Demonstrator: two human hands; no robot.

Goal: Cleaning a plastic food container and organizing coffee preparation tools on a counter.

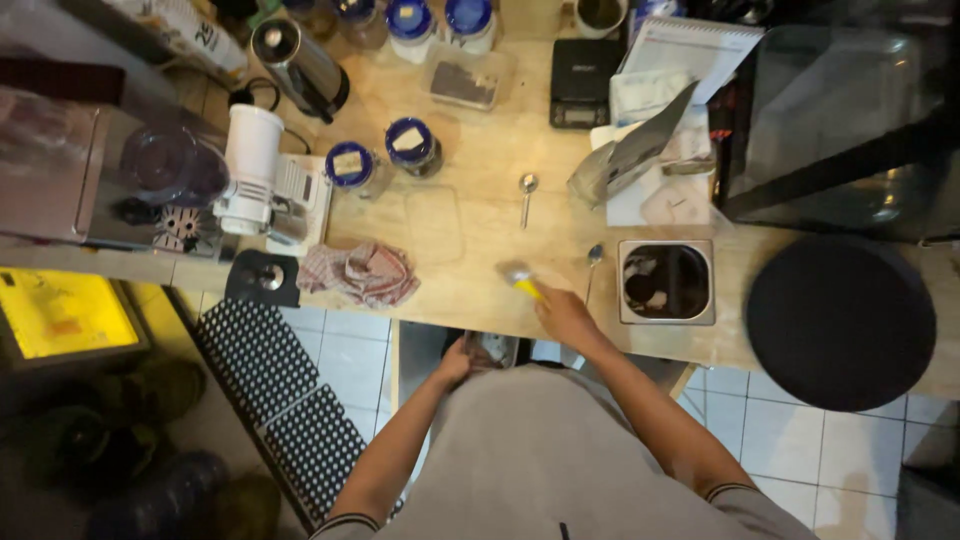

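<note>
Head cam: R hand (565,315) grips yellow-handled brush (522,281); L hand (455,365) grip unclear, below counter edge.

I see a small yellow-handled brush (522,281), blurred, tilted on the counter (470,200) edge beside a spoon (592,262).

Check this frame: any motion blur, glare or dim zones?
Head view: the yellow-handled tool in the right hand is smeared by motion; the glass case top right carries reflections; the floor at lower left is dark; the wooden counter is evenly lit.
</note>
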